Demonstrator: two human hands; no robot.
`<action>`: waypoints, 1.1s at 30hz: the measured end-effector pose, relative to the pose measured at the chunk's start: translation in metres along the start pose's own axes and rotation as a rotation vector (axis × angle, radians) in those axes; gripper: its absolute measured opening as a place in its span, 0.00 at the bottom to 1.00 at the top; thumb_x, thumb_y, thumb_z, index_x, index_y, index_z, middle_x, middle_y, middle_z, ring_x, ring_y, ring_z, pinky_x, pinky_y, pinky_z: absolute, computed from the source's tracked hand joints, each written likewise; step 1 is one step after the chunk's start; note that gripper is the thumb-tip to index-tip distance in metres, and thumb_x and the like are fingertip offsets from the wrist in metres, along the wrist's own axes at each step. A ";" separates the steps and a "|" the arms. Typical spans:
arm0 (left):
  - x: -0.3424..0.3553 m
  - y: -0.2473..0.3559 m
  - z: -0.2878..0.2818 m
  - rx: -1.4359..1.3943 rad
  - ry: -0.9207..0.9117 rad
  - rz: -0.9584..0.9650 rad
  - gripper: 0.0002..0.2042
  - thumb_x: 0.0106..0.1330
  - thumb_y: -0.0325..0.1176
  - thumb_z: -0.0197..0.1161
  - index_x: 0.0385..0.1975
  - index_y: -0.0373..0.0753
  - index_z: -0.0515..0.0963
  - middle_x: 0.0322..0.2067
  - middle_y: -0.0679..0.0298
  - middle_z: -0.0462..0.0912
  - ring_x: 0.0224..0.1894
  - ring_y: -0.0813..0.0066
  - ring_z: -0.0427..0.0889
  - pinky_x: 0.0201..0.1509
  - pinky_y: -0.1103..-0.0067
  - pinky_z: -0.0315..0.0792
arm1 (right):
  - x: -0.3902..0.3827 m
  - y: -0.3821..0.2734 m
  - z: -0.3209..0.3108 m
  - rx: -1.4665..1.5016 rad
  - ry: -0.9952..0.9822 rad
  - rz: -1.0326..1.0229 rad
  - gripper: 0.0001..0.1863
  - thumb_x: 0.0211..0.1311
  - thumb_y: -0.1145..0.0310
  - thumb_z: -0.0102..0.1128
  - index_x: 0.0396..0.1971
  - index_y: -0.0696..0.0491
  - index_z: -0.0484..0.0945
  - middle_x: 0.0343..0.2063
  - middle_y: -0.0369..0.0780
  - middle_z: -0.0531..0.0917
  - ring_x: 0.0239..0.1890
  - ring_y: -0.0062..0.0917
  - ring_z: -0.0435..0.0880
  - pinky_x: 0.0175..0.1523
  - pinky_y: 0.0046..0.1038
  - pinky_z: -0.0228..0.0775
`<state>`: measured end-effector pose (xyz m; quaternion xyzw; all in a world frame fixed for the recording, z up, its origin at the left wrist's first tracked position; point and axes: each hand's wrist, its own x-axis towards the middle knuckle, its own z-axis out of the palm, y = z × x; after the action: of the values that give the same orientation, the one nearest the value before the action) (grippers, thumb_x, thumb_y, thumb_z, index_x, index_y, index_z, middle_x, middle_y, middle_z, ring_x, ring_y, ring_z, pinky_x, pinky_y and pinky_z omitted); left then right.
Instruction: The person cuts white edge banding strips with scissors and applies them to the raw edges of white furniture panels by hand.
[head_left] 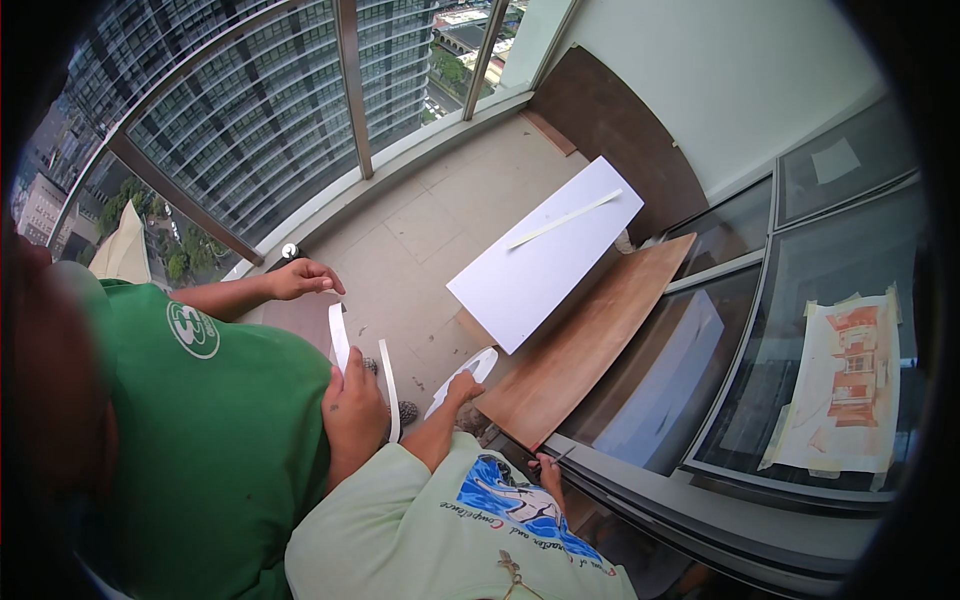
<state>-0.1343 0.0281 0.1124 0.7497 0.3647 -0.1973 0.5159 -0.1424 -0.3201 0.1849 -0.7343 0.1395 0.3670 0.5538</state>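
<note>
Pale green shirt [365,515] cloth lies nearest. The white looped strip [485,362] at the wearer's left hand [464,387] could kink or spring loose if held slackly; how tightly those fingers close cannot be told. The right hand [547,467] pinches a slim pen-like tool [565,453], which might scratch the brown board [600,340] if it slipped.

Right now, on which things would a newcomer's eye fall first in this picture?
Probably first on the bright white board, slanting just right of centre, with a pale strip lying on it. Next comes the tall building outside the railing at upper left. The orange drawing taped to dark glass at far right also stands out.
</note>
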 end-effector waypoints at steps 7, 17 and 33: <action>-0.003 0.009 0.000 -0.006 -0.072 0.010 0.23 0.44 0.40 0.61 0.35 0.25 0.77 0.35 0.40 0.81 0.41 0.48 0.82 0.45 0.65 0.76 | 0.008 0.000 0.004 0.101 -0.008 -0.004 0.18 0.68 0.56 0.48 0.47 0.56 0.69 0.29 0.41 0.79 0.23 0.27 0.82 0.21 0.25 0.70; -0.001 0.006 0.010 0.038 0.141 0.016 0.21 0.43 0.41 0.61 0.30 0.26 0.79 0.28 0.43 0.82 0.33 0.51 0.84 0.39 0.66 0.76 | 0.009 -0.008 0.001 0.035 -0.010 -0.013 0.17 0.67 0.59 0.47 0.45 0.56 0.73 0.26 0.40 0.80 0.22 0.27 0.82 0.20 0.23 0.69; 0.011 0.009 0.021 0.046 0.120 0.045 0.22 0.44 0.41 0.61 0.30 0.24 0.78 0.27 0.42 0.82 0.31 0.50 0.83 0.36 0.65 0.77 | 0.004 -0.009 -0.003 -0.052 0.055 -0.062 0.19 0.67 0.59 0.49 0.45 0.61 0.72 0.27 0.46 0.81 0.21 0.28 0.80 0.27 0.27 0.78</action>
<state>-0.1188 0.0111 0.1024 0.7798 0.3734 -0.1489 0.4798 -0.1329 -0.3186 0.1890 -0.7623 0.1222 0.3330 0.5414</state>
